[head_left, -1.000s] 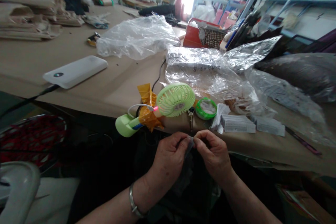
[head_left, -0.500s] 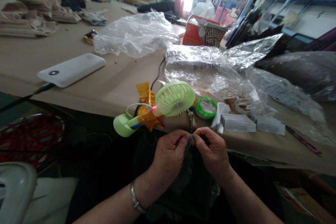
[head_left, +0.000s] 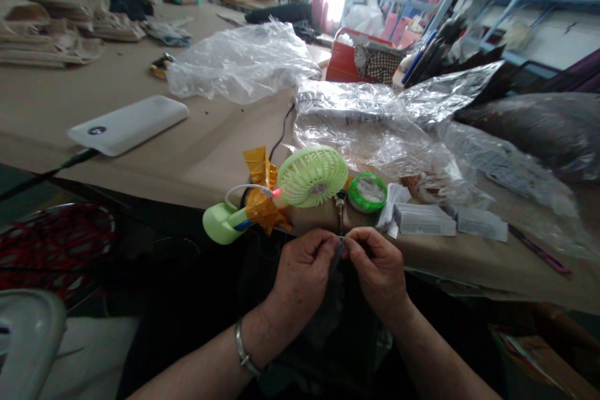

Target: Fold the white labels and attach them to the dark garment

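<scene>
The left hand [head_left: 304, 276] and right hand [head_left: 377, 275] each pinch a dark fabric strip [head_left: 335, 264] between thumb and fingers, close together. The strip hangs just off the near edge of the paper-covered table [head_left: 206, 169]. A green handheld fan [head_left: 313, 176] lies just beyond the hands.

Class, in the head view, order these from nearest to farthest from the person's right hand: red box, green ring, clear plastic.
1. Green ring: on the table ahead of the right hand.
2. Clear plastic: behind the ring.
3. Red box: beyond the plastic.
</scene>
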`<state>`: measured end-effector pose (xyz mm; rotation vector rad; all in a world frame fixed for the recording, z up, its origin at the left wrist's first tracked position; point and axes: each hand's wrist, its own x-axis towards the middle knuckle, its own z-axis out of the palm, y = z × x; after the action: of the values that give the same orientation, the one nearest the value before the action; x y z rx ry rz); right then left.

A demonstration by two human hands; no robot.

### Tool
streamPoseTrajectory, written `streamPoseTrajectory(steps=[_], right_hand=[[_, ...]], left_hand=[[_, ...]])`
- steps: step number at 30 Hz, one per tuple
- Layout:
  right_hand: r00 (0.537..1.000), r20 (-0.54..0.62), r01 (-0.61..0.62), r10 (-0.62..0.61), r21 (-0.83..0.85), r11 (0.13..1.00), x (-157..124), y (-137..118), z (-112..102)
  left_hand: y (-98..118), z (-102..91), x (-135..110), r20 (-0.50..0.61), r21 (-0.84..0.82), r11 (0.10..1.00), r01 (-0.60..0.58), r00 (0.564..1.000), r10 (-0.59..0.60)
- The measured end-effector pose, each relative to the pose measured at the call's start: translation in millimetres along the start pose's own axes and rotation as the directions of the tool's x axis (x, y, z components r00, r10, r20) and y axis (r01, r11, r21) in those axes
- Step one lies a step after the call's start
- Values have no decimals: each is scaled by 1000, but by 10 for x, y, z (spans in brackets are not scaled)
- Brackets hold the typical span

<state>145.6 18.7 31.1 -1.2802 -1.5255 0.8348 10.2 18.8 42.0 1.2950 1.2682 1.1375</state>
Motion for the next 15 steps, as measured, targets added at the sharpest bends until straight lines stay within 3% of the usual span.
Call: streamPoseTrajectory(steps=[4, 8, 11, 13, 15], right_hand=[[998, 28, 54, -53, -52, 997, -132, -30, -93], [971, 38, 237, -235, -253, 938, -217, -72, -370], [908, 6, 363, -419, -512, 779, -169, -11, -617], [873, 16, 366, -488, -681, 634, -110, 84, -734], [868, 47, 341, -495, -781, 524, -61, 186, -789]], left_hand=[[18, -34, -97, 36, -17, 998, 53, 998, -52], [-67, -51, -138, 6, 49, 991, 122, 992, -122], [-171, -37, -125, 10, 44, 978, 203, 979, -204], [-229, -16, -129, -5, 56, 962, 268, 963, -268], [-272, 14, -156, -4, 59, 947, 315, 949, -316]])
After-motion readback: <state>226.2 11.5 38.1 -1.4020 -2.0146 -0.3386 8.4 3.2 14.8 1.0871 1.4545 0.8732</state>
